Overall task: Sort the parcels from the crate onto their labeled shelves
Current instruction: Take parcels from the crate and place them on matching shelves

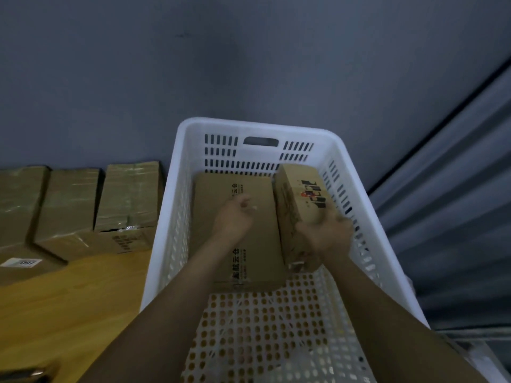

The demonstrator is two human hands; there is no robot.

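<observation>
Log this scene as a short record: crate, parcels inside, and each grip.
crate: white plastic, two parcels inside
flat box: lies on crate floor, left side
narrow box: right side, beside the flat box
right grip: hand holds narrow box's near end
left grip: hand over flat box, fingers loosely curled, holding nothing
outside: taped boxes on wooden table

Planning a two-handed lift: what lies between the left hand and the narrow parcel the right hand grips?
Head view: only the bare top of the flat parcel separates the left hand from the narrow parcel.
</observation>
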